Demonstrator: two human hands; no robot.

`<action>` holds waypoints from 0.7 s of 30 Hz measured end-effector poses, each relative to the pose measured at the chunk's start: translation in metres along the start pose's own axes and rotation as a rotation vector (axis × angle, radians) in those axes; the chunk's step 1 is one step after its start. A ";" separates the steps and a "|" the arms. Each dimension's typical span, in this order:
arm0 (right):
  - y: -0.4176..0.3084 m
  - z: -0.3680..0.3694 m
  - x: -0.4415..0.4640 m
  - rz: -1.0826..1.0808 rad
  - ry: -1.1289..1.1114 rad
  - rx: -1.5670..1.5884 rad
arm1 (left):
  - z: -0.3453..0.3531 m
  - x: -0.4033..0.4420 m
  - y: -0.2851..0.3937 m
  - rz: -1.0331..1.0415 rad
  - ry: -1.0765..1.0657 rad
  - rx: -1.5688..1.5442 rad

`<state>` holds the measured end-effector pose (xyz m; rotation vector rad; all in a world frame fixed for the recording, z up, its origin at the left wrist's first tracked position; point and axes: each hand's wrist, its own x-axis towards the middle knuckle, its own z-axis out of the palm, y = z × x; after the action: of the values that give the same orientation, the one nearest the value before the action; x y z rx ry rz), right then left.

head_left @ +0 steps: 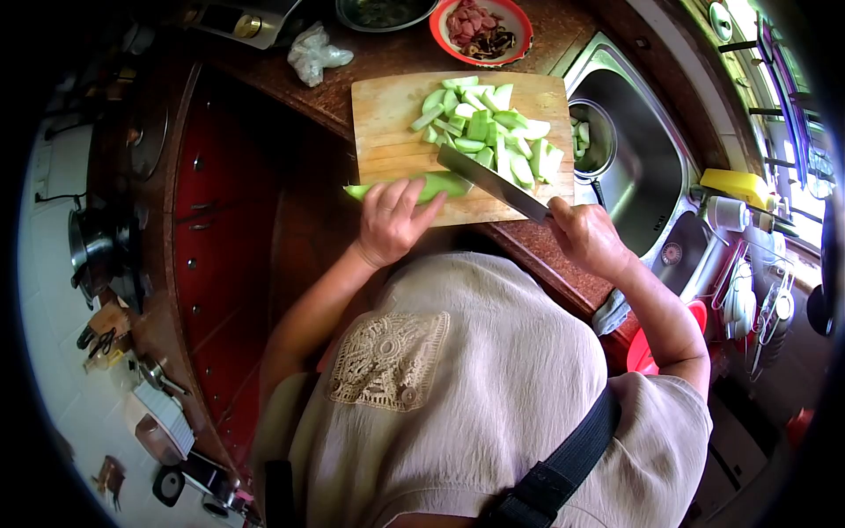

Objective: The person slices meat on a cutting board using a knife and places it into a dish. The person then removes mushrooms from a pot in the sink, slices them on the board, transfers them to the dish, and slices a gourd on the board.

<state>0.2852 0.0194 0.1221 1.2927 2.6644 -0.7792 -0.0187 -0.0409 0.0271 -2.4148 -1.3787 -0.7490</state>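
On the wooden cutting board (378, 123) lies a long pale-green gourd piece (449, 183), and my left hand (393, 218) is closed over it, its narrow end poking out to the left. My right hand (588, 236) grips a cleaver (497, 183) by its handle. The broad blade slants across the board, its front end beside the cut end of the gourd. Beyond the blade spreads a heap of cut green chunks (478, 125), some touching the blade. What variety of gourd it is, I cannot tell.
A steel sink (647, 189) on the right holds a pot (607, 132) with more green pieces. Behind the board stand a red-rimmed bowl (525, 33) of sliced meat and dark pieces, and a crumpled plastic bag (317, 55). A yellow sponge (733, 184) sits by the window.
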 end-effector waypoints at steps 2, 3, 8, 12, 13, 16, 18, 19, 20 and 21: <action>0.002 0.007 0.004 -0.007 -0.006 0.021 | -0.001 0.000 0.001 0.005 -0.019 -0.002; 0.001 0.011 0.007 -0.011 -0.019 -0.013 | -0.002 0.000 0.002 0.008 -0.029 -0.003; 0.000 0.037 0.017 -0.049 0.000 -0.080 | -0.016 0.008 0.001 -0.069 -0.157 -0.122; 0.001 0.042 0.017 -0.069 0.035 -0.060 | -0.025 0.016 -0.005 -0.241 -0.297 -0.211; 0.002 0.041 0.018 -0.112 0.083 -0.063 | -0.023 0.014 -0.005 -0.227 -0.288 -0.203; 0.007 0.036 0.021 -0.147 0.166 -0.078 | -0.016 0.011 -0.005 -0.188 -0.246 -0.174; 0.008 0.032 0.022 -0.052 0.130 -0.092 | -0.013 0.012 -0.003 -0.174 -0.206 -0.148; 0.007 0.029 0.022 -0.058 0.127 -0.100 | -0.012 0.013 -0.002 -0.159 -0.190 -0.117; 0.005 0.023 0.021 -0.062 0.124 -0.109 | -0.011 0.015 0.001 -0.144 -0.174 -0.089; 0.004 0.019 0.018 -0.063 0.119 -0.118 | -0.009 0.017 0.004 -0.127 -0.157 -0.064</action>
<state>0.2740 0.0255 0.0988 1.2701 2.8085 -0.5578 -0.0108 -0.0352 0.0443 -2.5010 -1.6048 -0.6537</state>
